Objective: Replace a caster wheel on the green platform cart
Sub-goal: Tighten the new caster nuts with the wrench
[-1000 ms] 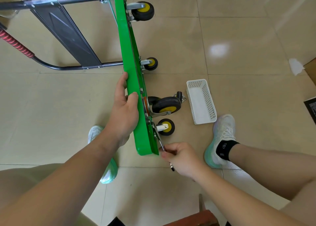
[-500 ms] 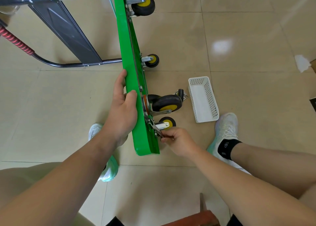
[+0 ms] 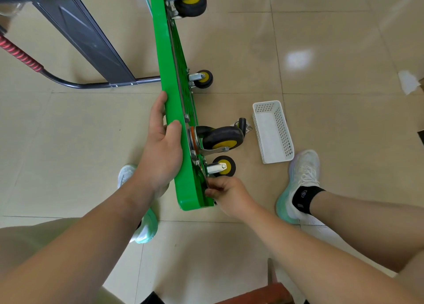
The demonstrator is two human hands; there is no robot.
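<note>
Glossy beige tiles (image 3: 321, 51). Green plastic platform cart (image 3: 169, 74) on edge, long axis running away, black-yellow casters (image 3: 222, 138) pointing right. Left hand (image 3: 163, 152) grips rim; right hand (image 3: 227, 193) pinches metal wrench (image 3: 205, 176).

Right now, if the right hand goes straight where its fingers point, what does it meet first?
Probably the green cart platform, close ahead at its underside; the right hand pinches a thin metal tool there.

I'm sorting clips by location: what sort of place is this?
Likely an ordinary indoor room, not clearly a workshop: glossy beige floor tiles, a white plastic basket on them, and the green platform cart tipped on its edge.
</note>
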